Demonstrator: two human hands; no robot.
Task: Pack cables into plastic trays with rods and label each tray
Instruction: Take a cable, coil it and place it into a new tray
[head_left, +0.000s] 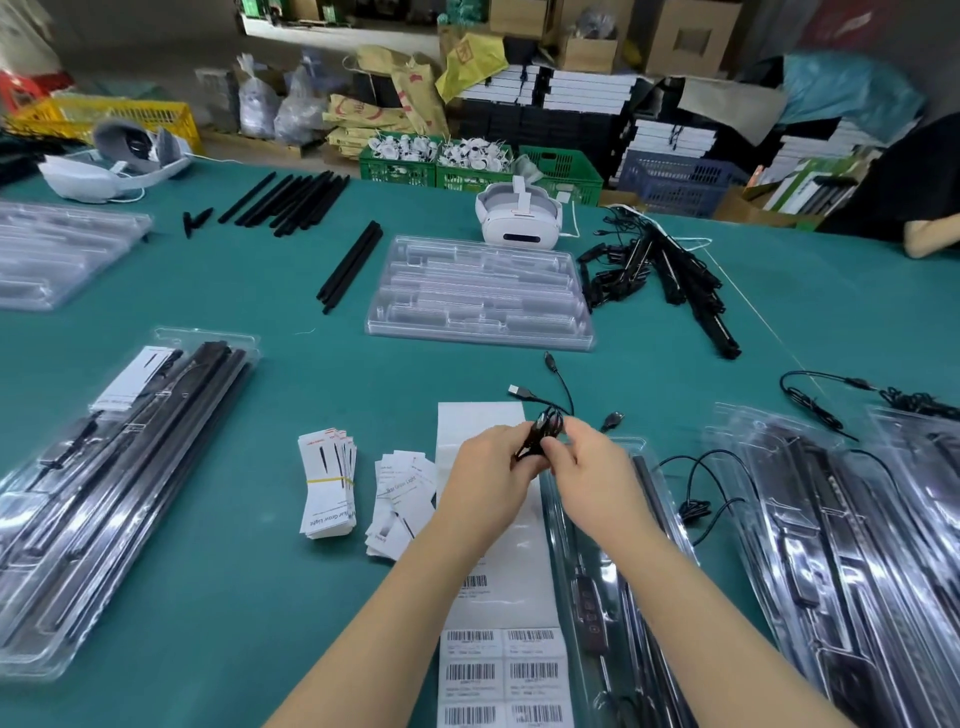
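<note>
Item: green table, which you are working over, spreading across the whole view.
Item: filled plastic trays at your left, holding black rods with a card on top; further glossy trays are lying at your right.
Item: empty clear tray, sitting across the table centre, with a white headset just behind it.
Item: tray in progress, lying under your right forearm, a black rod and a cable controller showing inside it.
Item: label sheet with barcodes, running beneath your arms.
Item: two stacks of printed cards, one banded in yellow, lying left of the sheet.
Item: loose black rods far back; tangled cables far right.
Item: your left hand and right hand, both pinching a small coiled black cable held above the label sheet, its USB plugs sticking out beyond your fingers.
</note>
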